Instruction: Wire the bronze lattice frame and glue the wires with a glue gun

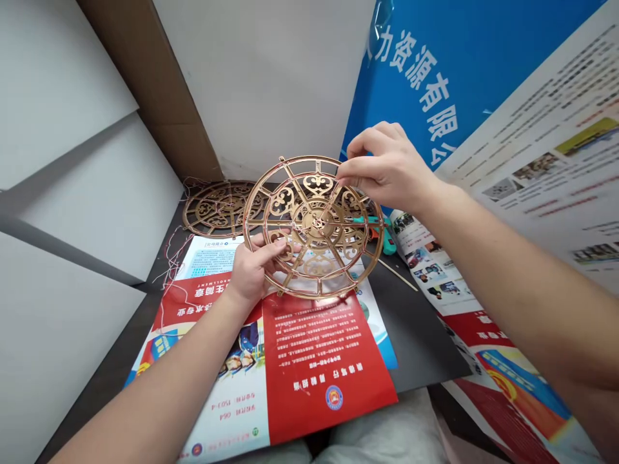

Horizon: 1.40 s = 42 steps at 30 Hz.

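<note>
Dark board below white partition walls lies under a gold openwork wheel, held up above a red-and-white flyer. Left hand grips the wheel's lower-left rim, curled around the bars; right hand pinches its upper-right rim between thumb and forefinger. Behind the wheel lies a matching flat wheel; just right of it sit a teal tool and a thin wooden stick.

Bright, even indoor light casts only soft shadows beneath the gilt fretwork wheel, and the wide lens bows the white wall panels toward the frame's edges, with little blur.
</note>
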Each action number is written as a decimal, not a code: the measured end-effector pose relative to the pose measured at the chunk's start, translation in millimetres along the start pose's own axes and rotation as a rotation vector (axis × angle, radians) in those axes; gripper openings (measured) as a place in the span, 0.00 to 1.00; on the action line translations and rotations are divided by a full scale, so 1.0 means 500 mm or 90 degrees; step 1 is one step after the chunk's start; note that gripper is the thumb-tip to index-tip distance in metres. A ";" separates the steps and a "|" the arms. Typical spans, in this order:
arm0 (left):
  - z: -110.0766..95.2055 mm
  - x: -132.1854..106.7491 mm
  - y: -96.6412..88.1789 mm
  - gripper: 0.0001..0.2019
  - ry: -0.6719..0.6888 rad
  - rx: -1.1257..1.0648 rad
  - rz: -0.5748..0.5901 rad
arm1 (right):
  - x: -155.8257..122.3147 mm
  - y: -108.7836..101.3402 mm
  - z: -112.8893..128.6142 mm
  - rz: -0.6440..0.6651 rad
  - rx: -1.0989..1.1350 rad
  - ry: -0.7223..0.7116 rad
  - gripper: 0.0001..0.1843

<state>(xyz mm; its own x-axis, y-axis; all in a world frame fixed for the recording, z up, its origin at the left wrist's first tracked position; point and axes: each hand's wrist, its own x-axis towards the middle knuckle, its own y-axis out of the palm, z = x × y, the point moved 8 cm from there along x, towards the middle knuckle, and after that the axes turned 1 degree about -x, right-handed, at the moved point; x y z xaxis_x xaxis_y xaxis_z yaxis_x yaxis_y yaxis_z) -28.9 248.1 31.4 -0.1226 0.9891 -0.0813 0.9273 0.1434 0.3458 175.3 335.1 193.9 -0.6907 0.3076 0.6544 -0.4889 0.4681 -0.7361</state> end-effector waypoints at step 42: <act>0.031 0.006 0.009 0.31 -0.039 0.007 0.040 | -0.132 0.060 -0.043 -0.184 0.076 0.273 0.09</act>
<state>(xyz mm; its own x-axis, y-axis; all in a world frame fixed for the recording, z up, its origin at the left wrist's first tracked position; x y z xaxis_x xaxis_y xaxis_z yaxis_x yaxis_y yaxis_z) -19.7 251.0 18.3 -0.0430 0.9922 -0.1174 0.9364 0.0810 0.3414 217.7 346.4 132.2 -0.2521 0.5026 0.8270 -0.7012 0.4941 -0.5140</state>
